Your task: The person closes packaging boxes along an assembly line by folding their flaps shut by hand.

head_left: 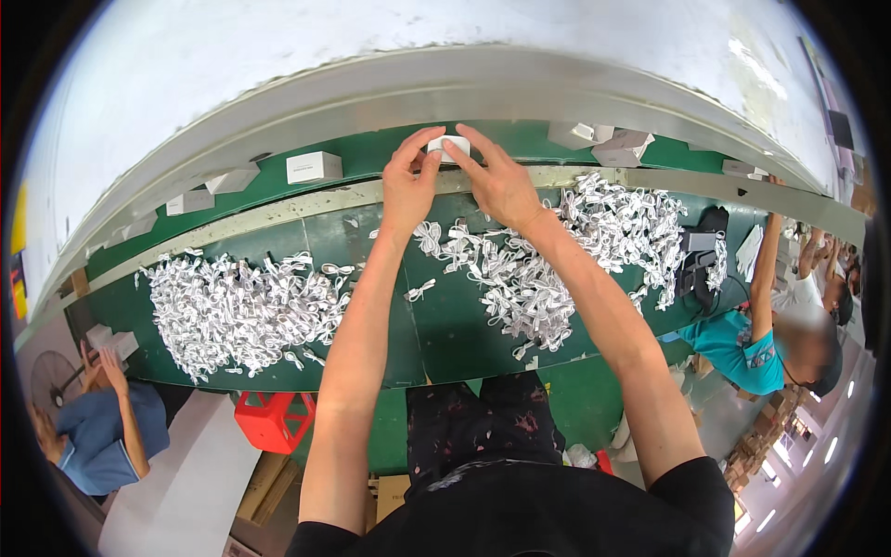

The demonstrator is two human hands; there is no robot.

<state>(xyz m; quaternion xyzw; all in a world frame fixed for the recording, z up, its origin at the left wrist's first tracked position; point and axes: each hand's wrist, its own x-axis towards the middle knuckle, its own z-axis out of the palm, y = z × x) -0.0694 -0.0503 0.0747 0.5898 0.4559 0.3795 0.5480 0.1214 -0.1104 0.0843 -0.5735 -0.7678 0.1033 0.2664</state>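
Note:
At the far side of the bench, over the green belt (380, 144), a small white box (449, 148) sits between my two hands. My left hand (409, 188) grips its left side, fingers bent round it. From the right, my right hand (502, 186) holds the same box with thumb and fingers. Beneath my right forearm lies a large heap of bundled white cables (529, 288). Another heap of white cables (246, 311) spreads to the left of my left forearm. One loose cable bundle (420, 290) rests on the dark green bench (445, 334) between my arms.
White boxes (314, 167) stand along the belt, more (623, 147) to the right. A metal rail (348, 197) divides belt and bench. Black items (703, 255) lie at the right end. A red stool (275, 420) is below left. Co-workers (742, 348) are on both sides.

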